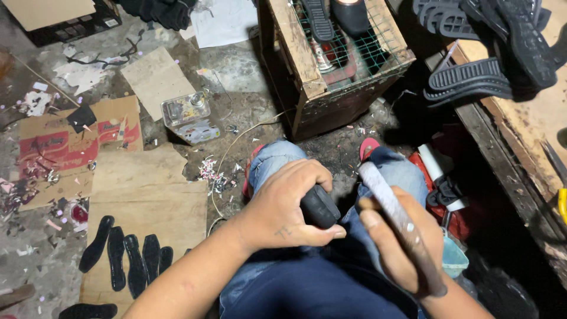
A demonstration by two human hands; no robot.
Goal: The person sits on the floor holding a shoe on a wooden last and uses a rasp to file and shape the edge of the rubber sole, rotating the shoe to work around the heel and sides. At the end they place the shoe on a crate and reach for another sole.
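Down over the lap, the left hand [289, 204] is clenched round a black rubber sole piece [319, 206], fingers curled over its top and thumb pressed under it. Just to its right, the right hand [401, 242] grips a long grey file-like tool [397, 220], whose far end rises beside the sole piece above the jeans-clad knees. Farther off stands a wooden crate [307, 65] with a wire mesh top, and flat black insoles [127, 254] lie on cardboard at the near left
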